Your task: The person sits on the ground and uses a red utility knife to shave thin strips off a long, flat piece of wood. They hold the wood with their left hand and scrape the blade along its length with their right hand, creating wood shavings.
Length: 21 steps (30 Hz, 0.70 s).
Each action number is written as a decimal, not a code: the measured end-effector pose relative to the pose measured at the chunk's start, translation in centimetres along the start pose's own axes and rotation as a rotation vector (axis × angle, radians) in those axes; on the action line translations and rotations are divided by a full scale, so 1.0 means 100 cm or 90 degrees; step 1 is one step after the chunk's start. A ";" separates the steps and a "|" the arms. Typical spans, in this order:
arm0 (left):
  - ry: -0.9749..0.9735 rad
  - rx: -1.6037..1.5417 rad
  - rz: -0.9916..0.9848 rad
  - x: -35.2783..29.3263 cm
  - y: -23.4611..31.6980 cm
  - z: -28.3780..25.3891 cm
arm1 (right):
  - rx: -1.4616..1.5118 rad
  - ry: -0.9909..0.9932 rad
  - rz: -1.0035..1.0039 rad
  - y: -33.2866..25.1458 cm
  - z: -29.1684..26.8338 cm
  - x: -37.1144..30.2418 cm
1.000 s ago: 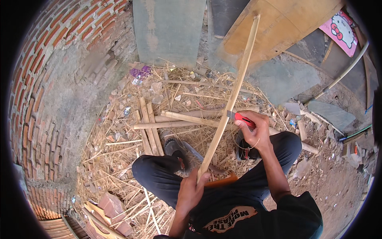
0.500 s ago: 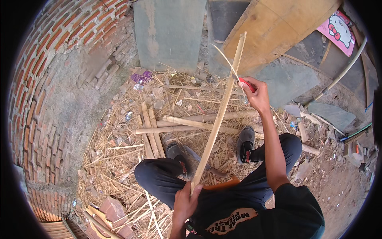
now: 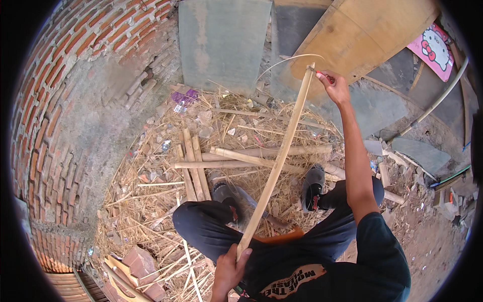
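A long split bamboo strip (image 3: 279,160) slants from my lap up and away to the right. Its near end is gripped in my left hand (image 3: 231,269), fingers wrapped round it. My right hand (image 3: 336,88), arm stretched out, is closed on a small red-handled knife (image 3: 324,76). The blade lies against the strip close to its far tip. From there a thin bamboo sliver (image 3: 284,61) curls off to the left in an arc. Most of the knife's handle is hidden by my fingers. Across my lap lies an orange-brown object (image 3: 282,235), partly covered by the strip.
Several bamboo pieces (image 3: 193,168) and poles (image 3: 261,152) lie between and beyond my feet on ground strewn with shavings. A brick wall (image 3: 60,146) rises at the left. Grey and brown boards (image 3: 224,45) lean at the back. Broken bricks (image 3: 143,267) sit at the lower left.
My right hand and the knife have slid along the strip toward its far tip. The sliver has grown longer and now bends over leftward. My left hand still grips the near end.
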<state>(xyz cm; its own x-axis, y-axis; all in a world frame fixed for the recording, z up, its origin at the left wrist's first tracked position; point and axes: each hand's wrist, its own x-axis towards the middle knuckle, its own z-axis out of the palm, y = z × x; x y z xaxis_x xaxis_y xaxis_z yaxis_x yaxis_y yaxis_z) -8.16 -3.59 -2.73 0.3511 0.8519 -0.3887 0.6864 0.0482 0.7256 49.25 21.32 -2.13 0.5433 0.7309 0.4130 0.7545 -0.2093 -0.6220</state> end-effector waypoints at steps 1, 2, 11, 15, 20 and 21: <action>-0.004 -0.007 -0.006 0.002 -0.002 -0.001 | 0.000 0.009 0.000 -0.002 0.003 0.002; -0.007 -0.014 -0.013 0.003 -0.004 -0.002 | -0.010 0.035 -0.008 -0.003 0.007 0.001; 0.011 0.036 -0.087 -0.026 -0.020 -0.016 | -0.059 0.090 0.135 0.117 -0.027 0.026; 0.109 0.035 -0.064 -0.007 -0.004 -0.016 | 0.207 0.119 0.252 0.096 -0.026 -0.012; 0.221 0.056 0.002 0.021 0.030 -0.017 | 0.488 0.162 0.272 0.021 -0.011 -0.090; 0.227 0.052 0.012 0.029 0.030 -0.015 | 0.510 0.136 0.254 0.005 -0.008 -0.108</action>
<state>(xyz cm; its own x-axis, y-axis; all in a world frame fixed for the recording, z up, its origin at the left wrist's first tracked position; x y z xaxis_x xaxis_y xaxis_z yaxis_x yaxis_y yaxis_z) -6.01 -0.16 -0.83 0.1293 0.9813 -0.1426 0.7361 0.0014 0.6768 44.04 12.78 -6.34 0.8253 0.5488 0.1330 0.0591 0.1503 -0.9869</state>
